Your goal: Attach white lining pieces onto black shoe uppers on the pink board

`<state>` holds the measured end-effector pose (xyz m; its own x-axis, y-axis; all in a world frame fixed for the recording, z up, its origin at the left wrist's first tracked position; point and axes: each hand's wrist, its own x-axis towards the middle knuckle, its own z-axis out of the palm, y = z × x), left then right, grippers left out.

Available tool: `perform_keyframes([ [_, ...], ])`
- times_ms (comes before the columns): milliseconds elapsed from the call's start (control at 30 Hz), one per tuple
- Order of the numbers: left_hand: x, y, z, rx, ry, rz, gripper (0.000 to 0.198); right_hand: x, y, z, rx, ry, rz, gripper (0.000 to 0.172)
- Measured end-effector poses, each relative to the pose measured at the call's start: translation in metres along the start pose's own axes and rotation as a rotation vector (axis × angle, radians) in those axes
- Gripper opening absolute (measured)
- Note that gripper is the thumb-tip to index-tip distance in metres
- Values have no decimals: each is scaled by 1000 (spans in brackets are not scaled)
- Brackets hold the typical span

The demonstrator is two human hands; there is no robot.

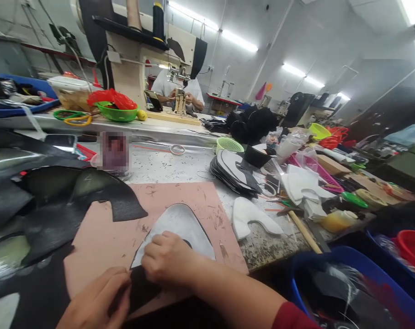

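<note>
A shoe upper piece (180, 221), pale grey on its upper face with a dark edge, lies on a pink sheet (200, 194) with its rounded tip pointing away from me. Its near part is black. My left hand (103, 294) pinches the near left corner, thumb and fingers closed together. Curled fingers of my right hand (168, 258) grip and press the left side of the piece, and that hand covers much of its middle. Large black material pieces (70, 201) lie left of the sheet, partly overlapping it.
Right of the sheet are a white foam piece (243, 219), a stack of cut pieces (231, 169) and a wooden-handled hammer (305, 233). A blue bin (295, 283) stands at the lower right. Behind rises a sewing machine (125, 68), with a person seated beyond it.
</note>
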<state>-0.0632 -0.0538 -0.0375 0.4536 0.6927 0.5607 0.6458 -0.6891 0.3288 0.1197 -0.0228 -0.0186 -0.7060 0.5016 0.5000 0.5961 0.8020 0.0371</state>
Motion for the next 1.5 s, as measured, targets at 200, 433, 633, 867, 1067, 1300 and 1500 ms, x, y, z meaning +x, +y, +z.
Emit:
perform_keyframes([
  [200, 10, 10, -6, 130, -63, 171, 19, -2, 17, -16, 813, 264, 1011, 2],
  [433, 74, 22, 21, 263, -494, 182, 27, -10, 34, -30, 1508, 441, 1476, 23],
  [633, 78, 16, 39, 274, -495, 189, 39, -20, 29, -21, 1158, 292, 1201, 34],
  [867, 71, 18, 41, 373, -539, 184, 48, -26, 30, -22, 1253, 567, 1285, 35],
  [1067, 82, 24, 39, 386, -621, 204, 46, -47, 17, -32, 1493, 952, 1418, 35],
  [1300, 99, 28, 39, 298, -645, 161, 41, -66, 21, -57, 1615, 1070, 1534, 39],
  [1500, 126, 20, 57, 215, -592, 251, 22, -58, 47, -52, 1737, 719, 1474, 27],
])
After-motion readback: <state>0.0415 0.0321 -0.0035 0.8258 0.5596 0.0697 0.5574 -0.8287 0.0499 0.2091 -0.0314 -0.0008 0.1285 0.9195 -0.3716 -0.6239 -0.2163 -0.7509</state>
